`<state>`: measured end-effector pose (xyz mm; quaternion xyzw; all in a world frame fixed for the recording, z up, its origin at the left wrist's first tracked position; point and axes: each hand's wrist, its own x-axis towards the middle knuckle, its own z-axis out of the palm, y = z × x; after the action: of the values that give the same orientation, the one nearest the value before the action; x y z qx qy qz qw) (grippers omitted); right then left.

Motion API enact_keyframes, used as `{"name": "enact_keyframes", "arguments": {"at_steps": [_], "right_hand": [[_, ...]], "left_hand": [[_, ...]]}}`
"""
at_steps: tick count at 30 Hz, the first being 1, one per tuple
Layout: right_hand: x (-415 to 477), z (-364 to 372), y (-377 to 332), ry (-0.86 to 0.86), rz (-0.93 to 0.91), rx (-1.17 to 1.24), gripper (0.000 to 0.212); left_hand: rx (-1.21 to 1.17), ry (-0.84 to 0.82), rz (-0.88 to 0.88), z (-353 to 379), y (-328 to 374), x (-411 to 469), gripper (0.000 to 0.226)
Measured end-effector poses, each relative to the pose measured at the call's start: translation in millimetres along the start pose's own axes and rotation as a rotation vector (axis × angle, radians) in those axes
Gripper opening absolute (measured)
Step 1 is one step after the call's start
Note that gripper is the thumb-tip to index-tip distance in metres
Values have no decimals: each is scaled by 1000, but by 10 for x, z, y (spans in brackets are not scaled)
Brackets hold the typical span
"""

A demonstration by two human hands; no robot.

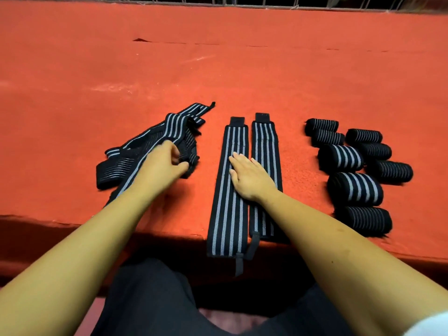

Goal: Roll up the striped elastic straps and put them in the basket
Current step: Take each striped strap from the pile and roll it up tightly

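Note:
Two black straps with grey stripes lie flat side by side in the middle of the red surface: the left strap (229, 202) and the right strap (265, 139). My right hand (249, 177) rests flat across both, fingers together. A loose tangled pile of unrolled striped straps (155, 139) lies to the left. My left hand (161, 161) is over that pile, fingers curled and slightly blurred; whether it grips a strap is unclear. Several rolled straps (354, 166) lie in a cluster at the right. No basket is in view.
The red cloth-covered table (218, 69) stretches far back to a wire grid (266, 1) along the top. The front edge of the table (48, 221) runs just before my lap, and the flat straps hang over it.

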<state>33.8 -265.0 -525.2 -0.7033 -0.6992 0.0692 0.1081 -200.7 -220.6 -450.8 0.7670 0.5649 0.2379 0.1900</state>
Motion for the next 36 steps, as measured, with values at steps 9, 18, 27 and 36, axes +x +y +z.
{"name": "enact_keyframes", "arguments": {"at_steps": [9,18,27,36], "right_hand": [[-1,3,7,21,1,-15,55],[47,-214,-45,-81,78,294,48],[293,-488,-897,-227,529,1360,74],[262,-474,-891,-439,449,1493,22]], "left_hand": [[299,-7,-304,107,-448,296,85],[-38,-57,-4,-381,152,119,82],[-96,-191,225,-121,301,-196,87],[-210,-234,238,-71,217,-315,65]]}}
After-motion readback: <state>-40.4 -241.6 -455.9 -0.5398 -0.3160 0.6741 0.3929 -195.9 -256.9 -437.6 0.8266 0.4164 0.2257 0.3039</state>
